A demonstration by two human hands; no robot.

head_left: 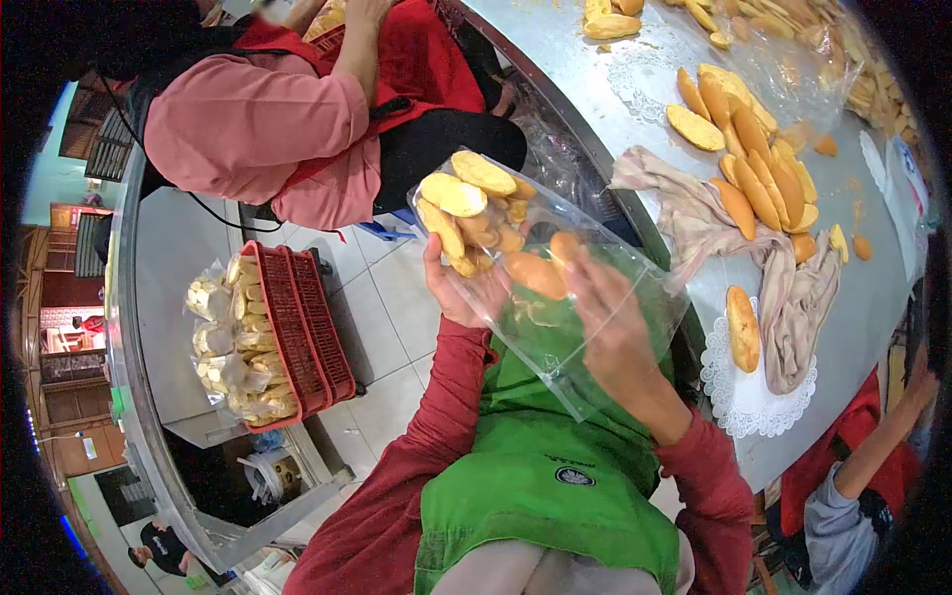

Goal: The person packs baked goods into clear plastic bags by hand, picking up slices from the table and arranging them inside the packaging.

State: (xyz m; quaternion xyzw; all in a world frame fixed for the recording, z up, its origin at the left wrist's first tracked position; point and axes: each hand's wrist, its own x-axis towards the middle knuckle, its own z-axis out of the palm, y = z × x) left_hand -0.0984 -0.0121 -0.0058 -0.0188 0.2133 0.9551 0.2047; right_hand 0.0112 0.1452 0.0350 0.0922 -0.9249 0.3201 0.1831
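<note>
The left hand (466, 288) has its fingers curled round the filled end of a clear bag (575, 382), supporting the bread pieces (483, 175) from below, in front of the green apron (555, 496). The right hand (615, 342) is blurred, its fingers at a brown roll (565, 250) by the bag; whether they grip it or only press it, and whether they are inside the film, I cannot tell. Beside the bag, a crumpled cloth (694, 218) and a loose pile of bread (759, 178) lie on the metal counter (858, 327), with 1 piece (742, 327) on a lace doily (729, 397).

The bag is held off the counter, so if the left fingers loosen, bread could slide out and fall to the tiled floor (392, 307). Thin film could tear under a hard push, and a tight squeeze could crush or break the soft-looking pieces.
</note>
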